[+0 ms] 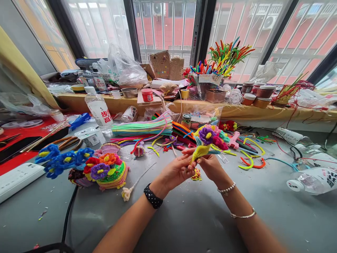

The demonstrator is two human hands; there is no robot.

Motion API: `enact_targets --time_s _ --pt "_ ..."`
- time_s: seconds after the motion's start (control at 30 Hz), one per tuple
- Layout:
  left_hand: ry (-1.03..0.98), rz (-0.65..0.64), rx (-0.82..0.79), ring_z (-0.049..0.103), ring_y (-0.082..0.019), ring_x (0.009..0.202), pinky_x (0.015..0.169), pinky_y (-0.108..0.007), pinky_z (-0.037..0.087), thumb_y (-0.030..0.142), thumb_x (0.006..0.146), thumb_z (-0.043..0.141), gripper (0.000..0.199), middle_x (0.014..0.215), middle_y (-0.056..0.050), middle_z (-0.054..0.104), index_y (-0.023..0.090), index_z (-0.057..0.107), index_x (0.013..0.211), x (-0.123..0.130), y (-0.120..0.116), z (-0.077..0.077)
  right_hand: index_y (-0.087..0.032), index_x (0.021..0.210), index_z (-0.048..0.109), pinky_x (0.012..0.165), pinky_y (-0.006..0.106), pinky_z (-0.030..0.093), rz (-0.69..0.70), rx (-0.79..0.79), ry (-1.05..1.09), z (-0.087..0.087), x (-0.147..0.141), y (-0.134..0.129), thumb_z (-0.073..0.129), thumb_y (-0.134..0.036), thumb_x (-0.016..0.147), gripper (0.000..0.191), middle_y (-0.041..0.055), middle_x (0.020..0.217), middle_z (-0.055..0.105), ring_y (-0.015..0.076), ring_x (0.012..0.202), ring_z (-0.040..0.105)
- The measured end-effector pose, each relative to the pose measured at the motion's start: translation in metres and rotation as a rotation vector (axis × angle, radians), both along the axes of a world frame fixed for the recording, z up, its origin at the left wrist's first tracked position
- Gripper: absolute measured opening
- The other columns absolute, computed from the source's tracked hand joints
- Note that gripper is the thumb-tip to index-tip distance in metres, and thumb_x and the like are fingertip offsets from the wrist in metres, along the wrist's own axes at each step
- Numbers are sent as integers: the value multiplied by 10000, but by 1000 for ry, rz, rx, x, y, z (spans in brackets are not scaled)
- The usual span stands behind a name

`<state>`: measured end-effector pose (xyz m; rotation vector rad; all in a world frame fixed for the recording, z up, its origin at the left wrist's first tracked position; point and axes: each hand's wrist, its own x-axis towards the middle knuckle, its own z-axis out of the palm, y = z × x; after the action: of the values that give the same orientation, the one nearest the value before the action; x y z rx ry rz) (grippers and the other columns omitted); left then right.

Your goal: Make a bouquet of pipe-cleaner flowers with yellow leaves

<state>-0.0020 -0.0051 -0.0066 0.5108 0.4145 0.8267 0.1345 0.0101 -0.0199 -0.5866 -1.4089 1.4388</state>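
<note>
Near the middle of the head view, my left hand [177,172] is closed round the lower part of a small bouquet of fuzzy flowers [206,135]. The bouquet has purple, crimson, pink and teal blooms above a yellow fuzzy wrap [200,151]. From the other side my right hand [210,165] pinches the bouquet at the wrap, fingertips close to those of my left hand. Below the hands a small red and yellow fuzzy piece [196,175] lies on the grey table. A cream flower on a thin stem [127,193] rests left of my left wrist.
Blue, red and purple fuzzy flowers [68,159] stand at the left beside a white power strip [19,178]. Behind lie bundled pastel stems [142,127] and an upright bottle [98,110]. Clear bottles [313,181] lie at the right. Yellow-green strips [247,160] are scattered nearer.
</note>
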Motion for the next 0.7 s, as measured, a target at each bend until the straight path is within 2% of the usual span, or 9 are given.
enact_targets --time_s 0.17,0.33,0.5,0.7 --pt "73 44 74 495 -13 487 493 -106 417 171 659 665 126 610 -2 548 94 628 753 0 0 1 -211 808 665 743 359 471 -18 2 -34 3 1 -1 655 -423 632 275 42 803 671 202 755 610" --pt "139 160 169 490 -13 494 528 -118 416 189 699 626 149 607 7 557 112 647 824 1 -1 1 -197 642 636 607 306 487 -105 -3 -27 6 -1 -5 621 -334 695 148 -7 594 625 139 549 575" --pt "189 227 290 509 -31 523 557 -145 422 198 706 616 185 631 -7 585 114 655 866 3 -3 1 -194 633 643 545 287 472 -151 34 -5 9 -2 -7 642 -293 681 110 16 735 655 126 533 553" --pt "220 242 330 511 -38 525 567 -164 418 209 716 605 157 619 -4 586 120 666 831 3 -4 2 -210 710 670 532 263 468 -169 45 5 8 -2 -10 630 -238 700 50 15 830 664 107 536 534"
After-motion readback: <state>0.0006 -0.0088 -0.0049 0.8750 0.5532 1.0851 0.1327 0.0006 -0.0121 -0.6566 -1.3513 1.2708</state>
